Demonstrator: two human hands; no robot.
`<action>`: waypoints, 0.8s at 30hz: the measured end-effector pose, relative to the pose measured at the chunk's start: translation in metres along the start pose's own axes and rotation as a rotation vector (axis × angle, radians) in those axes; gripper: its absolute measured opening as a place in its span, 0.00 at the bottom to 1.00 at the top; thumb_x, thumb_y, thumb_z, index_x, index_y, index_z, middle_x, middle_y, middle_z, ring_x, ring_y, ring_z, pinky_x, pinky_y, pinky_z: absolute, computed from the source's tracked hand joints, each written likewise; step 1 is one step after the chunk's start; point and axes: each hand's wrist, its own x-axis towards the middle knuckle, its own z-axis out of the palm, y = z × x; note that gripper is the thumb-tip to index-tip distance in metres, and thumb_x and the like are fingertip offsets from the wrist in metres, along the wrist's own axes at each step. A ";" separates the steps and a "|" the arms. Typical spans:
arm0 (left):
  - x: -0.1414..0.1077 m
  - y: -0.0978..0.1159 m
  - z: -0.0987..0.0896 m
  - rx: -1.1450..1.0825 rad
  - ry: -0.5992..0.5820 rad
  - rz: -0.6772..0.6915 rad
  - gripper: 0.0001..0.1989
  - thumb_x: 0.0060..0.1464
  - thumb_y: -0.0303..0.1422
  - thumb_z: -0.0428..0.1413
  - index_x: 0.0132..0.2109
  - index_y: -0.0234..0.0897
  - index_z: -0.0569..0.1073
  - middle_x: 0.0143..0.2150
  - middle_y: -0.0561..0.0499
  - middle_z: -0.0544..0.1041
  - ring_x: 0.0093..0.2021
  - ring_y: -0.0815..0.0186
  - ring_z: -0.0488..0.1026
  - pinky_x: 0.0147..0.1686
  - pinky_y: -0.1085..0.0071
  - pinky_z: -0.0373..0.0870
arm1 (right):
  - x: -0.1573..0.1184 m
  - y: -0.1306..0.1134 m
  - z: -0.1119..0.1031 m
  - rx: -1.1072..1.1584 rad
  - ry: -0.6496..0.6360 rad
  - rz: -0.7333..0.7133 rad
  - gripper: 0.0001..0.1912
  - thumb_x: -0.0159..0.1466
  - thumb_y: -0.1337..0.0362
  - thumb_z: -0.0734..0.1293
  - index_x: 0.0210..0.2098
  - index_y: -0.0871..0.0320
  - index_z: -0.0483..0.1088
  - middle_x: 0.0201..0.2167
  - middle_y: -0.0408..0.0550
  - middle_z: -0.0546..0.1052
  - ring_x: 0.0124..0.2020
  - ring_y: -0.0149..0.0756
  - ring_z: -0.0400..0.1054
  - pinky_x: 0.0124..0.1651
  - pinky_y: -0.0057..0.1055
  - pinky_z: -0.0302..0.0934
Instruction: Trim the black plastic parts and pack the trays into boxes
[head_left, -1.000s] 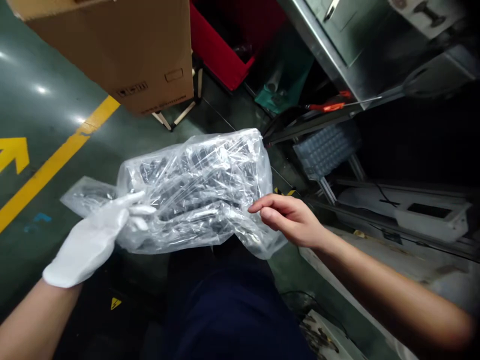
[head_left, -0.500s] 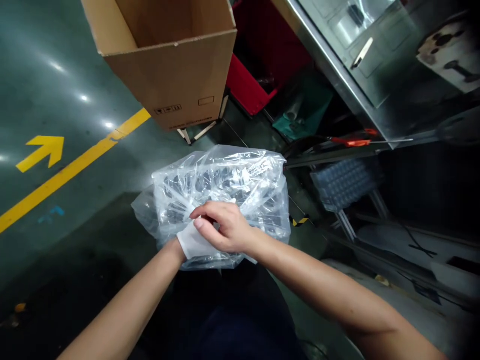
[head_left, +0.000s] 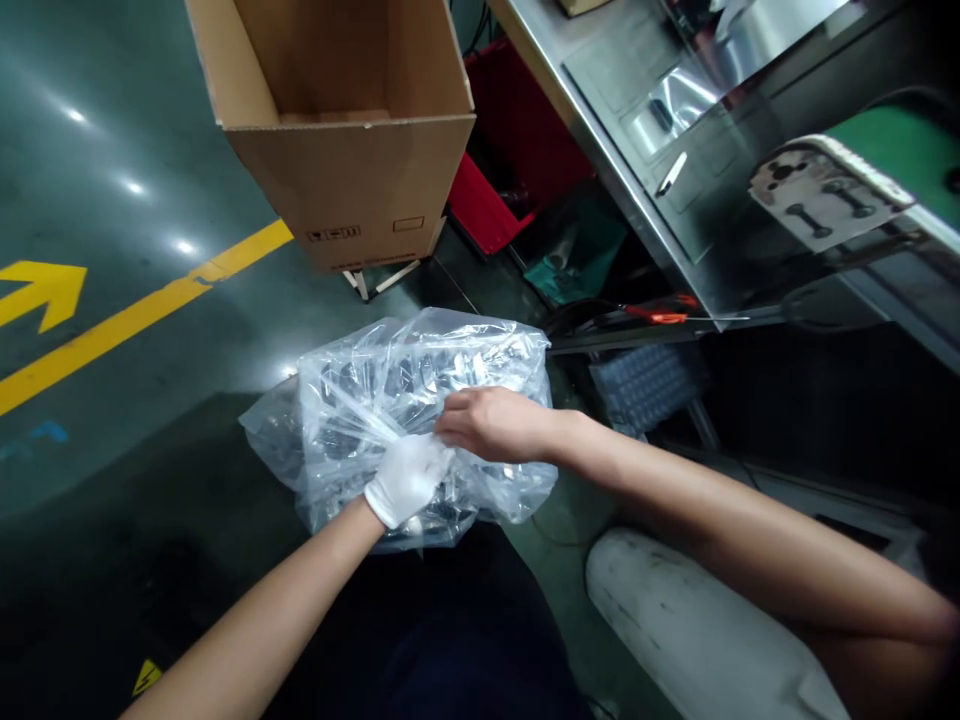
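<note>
A clear plastic bag (head_left: 345, 375) wraps a bundle of several items whose kind I cannot make out through the shiny film. My left hand (head_left: 409, 478), in a white glove, is closed around gathered film at the middle of the bag's top. Just right of it, and touching or nearly so, my bare right hand (head_left: 491, 425) has its fingers curled together on the film. Its fingertips are partly hidden. Creases in the plastic run in toward both hands.
An open cardboard box (head_left: 360, 185) stands beyond the bag. Right of it are a red bin (head_left: 487, 205), a green-teal bag (head_left: 577, 260) and a metal-edged workbench (head_left: 622, 150). A whitish rounded object (head_left: 675, 610) lies at lower right; a yellow floor line (head_left: 142, 312) runs on the left.
My right hand has come off the top of my left hand and moved right, its fingers now curled on the film. The view has shifted somewhat to the right.
</note>
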 end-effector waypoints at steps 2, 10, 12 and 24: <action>-0.002 0.001 0.000 -0.152 0.100 -0.073 0.21 0.73 0.36 0.39 0.40 0.36 0.73 0.37 0.43 0.79 0.40 0.61 0.77 0.43 0.61 0.73 | -0.003 0.011 -0.003 -0.053 -0.080 0.112 0.16 0.76 0.58 0.59 0.43 0.59 0.75 0.40 0.53 0.78 0.38 0.38 0.72 0.41 0.32 0.62; -0.003 0.000 -0.009 -0.364 0.185 -0.311 0.26 0.73 0.44 0.40 0.36 0.37 0.75 0.26 0.51 0.76 0.28 0.66 0.74 0.37 0.65 0.73 | -0.015 0.003 0.024 0.610 0.057 0.601 0.17 0.76 0.55 0.58 0.35 0.58 0.69 0.33 0.48 0.81 0.30 0.33 0.74 0.34 0.27 0.61; 0.003 -0.001 -0.010 -0.264 0.088 -0.339 0.27 0.74 0.42 0.36 0.40 0.35 0.76 0.28 0.49 0.78 0.26 0.67 0.75 0.34 0.67 0.74 | -0.019 -0.001 0.037 0.766 0.113 0.723 0.18 0.76 0.55 0.57 0.35 0.57 0.68 0.34 0.47 0.82 0.29 0.32 0.75 0.33 0.26 0.62; 0.042 -0.002 -0.048 0.298 -0.274 -0.146 0.07 0.57 0.31 0.56 0.33 0.31 0.74 0.37 0.37 0.80 0.41 0.52 0.79 0.46 0.59 0.73 | -0.025 -0.083 0.127 1.399 0.595 0.811 0.17 0.68 0.49 0.66 0.34 0.57 0.71 0.28 0.44 0.76 0.26 0.31 0.65 0.28 0.27 0.57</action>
